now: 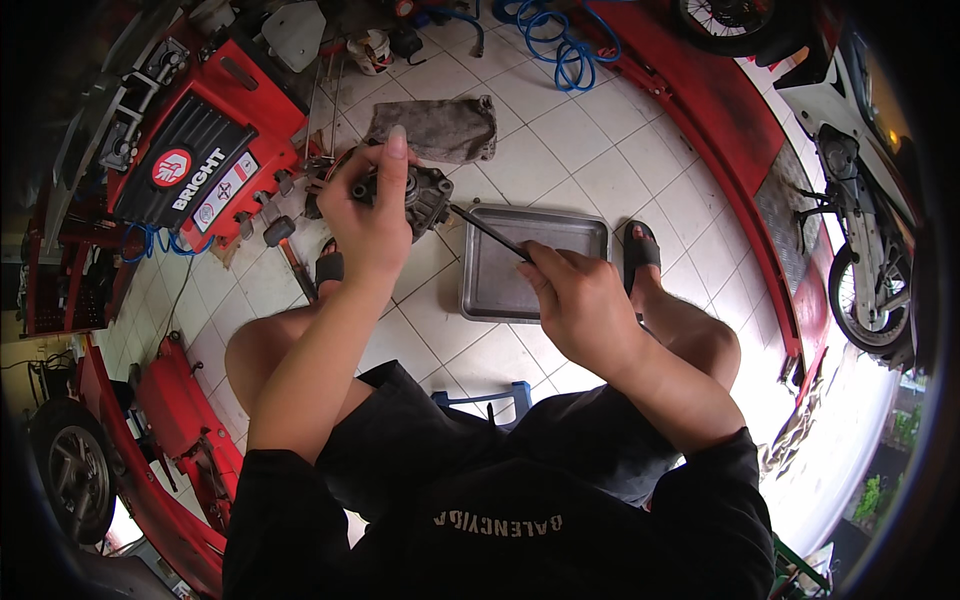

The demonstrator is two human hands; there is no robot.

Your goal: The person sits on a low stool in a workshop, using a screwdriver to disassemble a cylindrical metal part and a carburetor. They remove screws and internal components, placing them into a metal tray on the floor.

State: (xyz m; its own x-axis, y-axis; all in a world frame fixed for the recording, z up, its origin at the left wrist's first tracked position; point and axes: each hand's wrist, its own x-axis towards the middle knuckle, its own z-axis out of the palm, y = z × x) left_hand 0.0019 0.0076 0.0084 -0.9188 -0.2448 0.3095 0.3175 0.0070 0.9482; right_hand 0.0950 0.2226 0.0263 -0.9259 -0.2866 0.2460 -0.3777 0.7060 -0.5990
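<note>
My left hand is closed around a dark grey metal engine part, a casting with bolt lugs, held up off the floor. The fingers hide its left side, and the thumb points away from me. In my right hand is a thin black rod-shaped tool, with its grip hidden inside the fist. The tool slants up to the left, and its tip meets the right edge of the part; I cannot tell whether it touches. Below the tool lies a shallow metal tray on the tiles.
A grey rag lies beyond my left hand. A hammer rests near my left foot, beside a red tool cabinet. Blue hose coils at the far side. Red lift ramps and a motorcycle stand right.
</note>
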